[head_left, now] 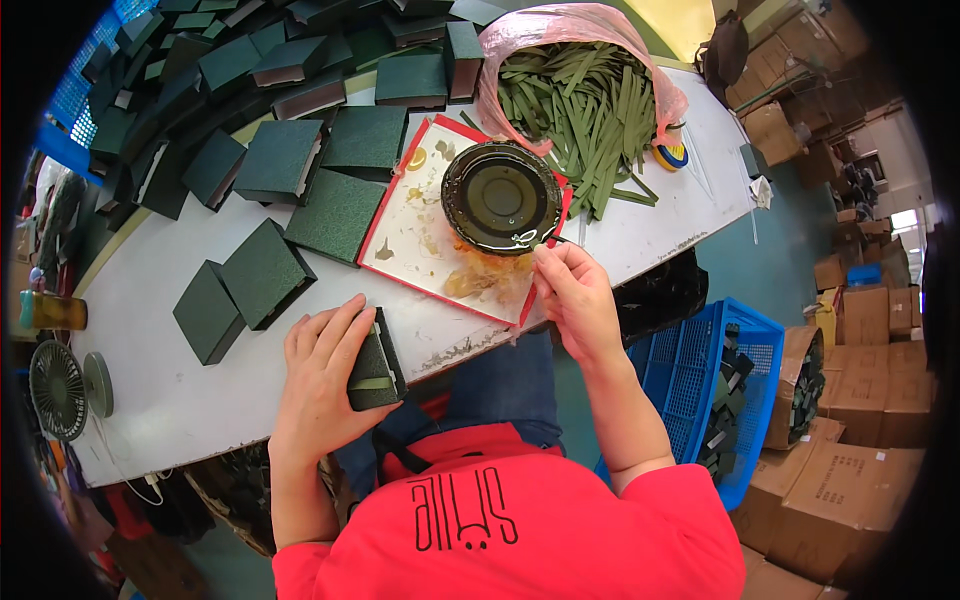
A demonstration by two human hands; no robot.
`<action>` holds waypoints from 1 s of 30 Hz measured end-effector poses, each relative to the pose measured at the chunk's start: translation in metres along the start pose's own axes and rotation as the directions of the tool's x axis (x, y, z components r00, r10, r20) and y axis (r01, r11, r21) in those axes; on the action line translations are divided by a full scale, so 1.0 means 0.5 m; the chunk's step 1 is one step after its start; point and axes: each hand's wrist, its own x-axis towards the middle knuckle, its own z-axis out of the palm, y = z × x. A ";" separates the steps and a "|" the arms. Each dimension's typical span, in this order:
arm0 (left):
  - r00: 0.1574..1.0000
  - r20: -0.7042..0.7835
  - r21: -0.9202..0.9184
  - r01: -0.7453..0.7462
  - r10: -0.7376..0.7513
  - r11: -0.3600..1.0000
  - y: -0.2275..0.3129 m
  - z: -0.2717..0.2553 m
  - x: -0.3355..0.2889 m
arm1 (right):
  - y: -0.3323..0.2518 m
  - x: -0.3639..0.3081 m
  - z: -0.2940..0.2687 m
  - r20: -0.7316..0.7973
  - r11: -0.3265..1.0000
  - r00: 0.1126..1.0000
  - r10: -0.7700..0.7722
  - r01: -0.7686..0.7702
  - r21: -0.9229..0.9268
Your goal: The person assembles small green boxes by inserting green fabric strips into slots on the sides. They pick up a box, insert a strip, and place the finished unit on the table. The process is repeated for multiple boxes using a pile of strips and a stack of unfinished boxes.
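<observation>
My left hand (325, 375) is wrapped round a dark green box (374, 362) at the near edge of the table. A short olive-green ribbon (371, 383) lies across the side of this box that faces me. With fingertips pinched together, my right hand (575, 292) is at the near right rim of a round black dish (503, 198). A thin dark strip or stick shows just above those fingers; its exact kind is unclear. Shiny wet-looking liquid coats the dish, which rests on a white, red-edged board (395, 240) smeared with yellowish-brown stains.
Behind the board, a pink plastic bag (490, 75) spills green ribbon strips (590, 110). Many dark green boxes (275, 160) crowd the table's (130, 370) far left. A small fan (58, 390) stands left, a tape roll (670, 156) right. Below are a blue crate (735, 400) and cartons (845, 490).
</observation>
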 end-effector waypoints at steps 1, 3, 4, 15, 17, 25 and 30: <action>1.000 0.000 0.001 -0.001 0.001 1.000 0.000 0.000 0.000 | 0.002 0.002 -0.001 -0.002 1.000 1.000 0.004 -0.004 0.000; 1.000 -0.001 -0.003 0.002 -0.002 1.000 0.000 0.000 0.000 | 0.006 0.006 -0.002 0.003 1.000 1.000 0.006 -0.006 0.008; 1.000 -0.001 -0.008 0.004 -0.004 1.000 0.001 0.000 0.000 | 0.008 0.007 -0.003 0.009 1.000 1.000 0.003 -0.003 0.016; 0.997 -0.083 -0.060 -0.003 -0.002 0.998 -0.012 0.006 -0.005 | 0.015 -0.021 -0.006 0.014 0.982 0.987 -0.159 0.157 0.101; 0.995 -0.102 -0.091 -0.008 -0.001 0.996 -0.017 0.003 -0.008 | 0.014 -0.045 0.013 0.028 0.968 0.972 -0.235 0.231 0.094; 0.983 -0.102 -0.313 -0.176 0.151 0.933 -0.002 -0.014 0.019 | 0.011 -0.127 0.076 0.468 0.975 0.858 0.214 -0.156 -0.161; 0.977 -0.092 -0.346 -0.211 0.191 0.914 -0.004 -0.008 0.023 | 0.032 -0.131 0.106 0.495 0.919 0.779 0.385 -0.275 -0.281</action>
